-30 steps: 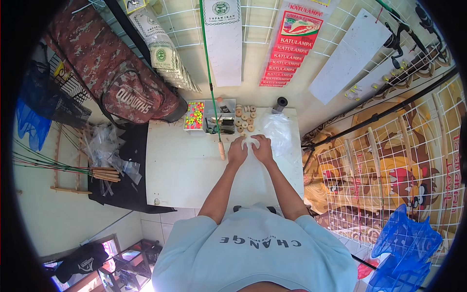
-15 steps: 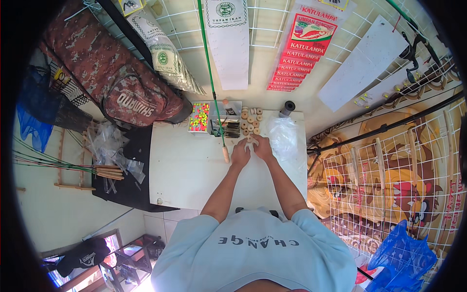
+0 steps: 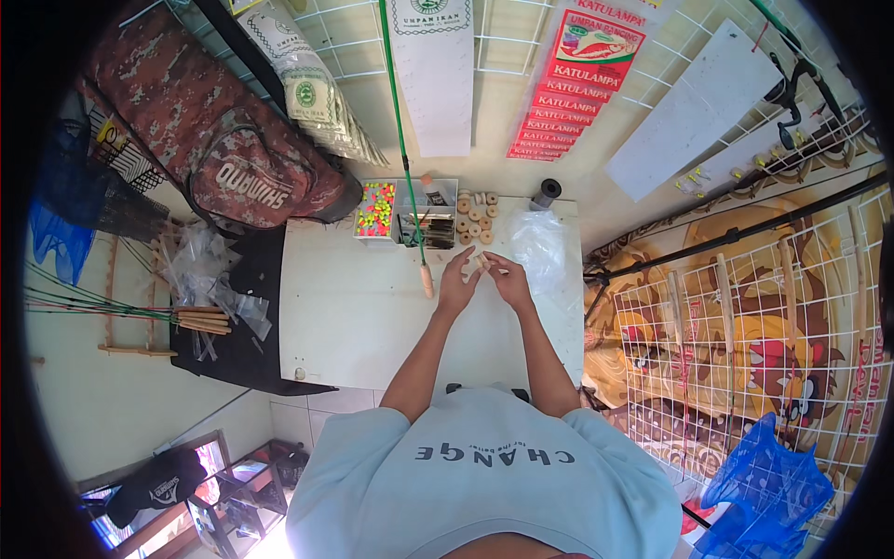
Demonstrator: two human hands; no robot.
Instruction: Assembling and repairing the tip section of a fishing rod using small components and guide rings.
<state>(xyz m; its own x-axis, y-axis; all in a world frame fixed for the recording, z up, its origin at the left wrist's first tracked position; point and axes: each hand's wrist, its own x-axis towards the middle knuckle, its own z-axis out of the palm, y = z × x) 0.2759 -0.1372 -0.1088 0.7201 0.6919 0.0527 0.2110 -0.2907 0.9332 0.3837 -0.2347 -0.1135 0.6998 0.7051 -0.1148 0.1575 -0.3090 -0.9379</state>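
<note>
Head view: at a white desk [image 3: 354, 321], a person bends over a small pale piece [image 3: 482, 260], held up between the hands, midway between the desk's centre and its far edge. From where I stand, the left hand [image 3: 454, 287] and right hand [image 3: 511, 283] both grasp it, thumbs and fingertips pinching in from opposite sides, a grip that looks chosen to steady something so slight (its exact shape is too small to tell).

Just beyond the fingers, wooden rings [image 3: 474, 230] cluster toward the far edge, probably set there to be within easy reach. Left of them, also toward that edge, a divided box [image 3: 376, 241] keeps bright beads [image 3: 375, 209] in their own compartment, presumably so they do not roll. Clear plastic [image 3: 538, 250] lies near the right edge, below a dark roll [image 3: 548, 192]. A rod handle [image 3: 426, 279] stands just left of the left hand; whether it hangs or leans, I cannot tell.
</note>
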